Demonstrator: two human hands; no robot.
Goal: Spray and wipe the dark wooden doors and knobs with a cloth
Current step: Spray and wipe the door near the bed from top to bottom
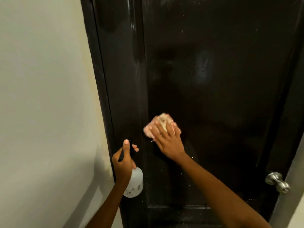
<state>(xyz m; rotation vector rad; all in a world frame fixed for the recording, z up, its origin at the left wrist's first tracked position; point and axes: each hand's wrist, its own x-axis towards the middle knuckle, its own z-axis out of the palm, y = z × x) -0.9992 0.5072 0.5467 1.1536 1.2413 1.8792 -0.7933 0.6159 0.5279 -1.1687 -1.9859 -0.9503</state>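
Observation:
A dark wooden door [213, 79] fills the middle and right of the head view. My right hand [167, 140] presses a folded pink cloth [160, 123] flat against the door's left side, fingers spread over it. My left hand [123, 159] grips a white spray bottle [134, 183] by its black trigger head, close to the door frame. A silver round knob [277, 181] sits at the door's lower right edge. White specks and a hazy damp patch show on the panel.
A pale wall [46, 104] runs along the left, meeting the dark door frame [102, 71]. Another strip of light wall [294, 186] shows at the far right beyond the knob.

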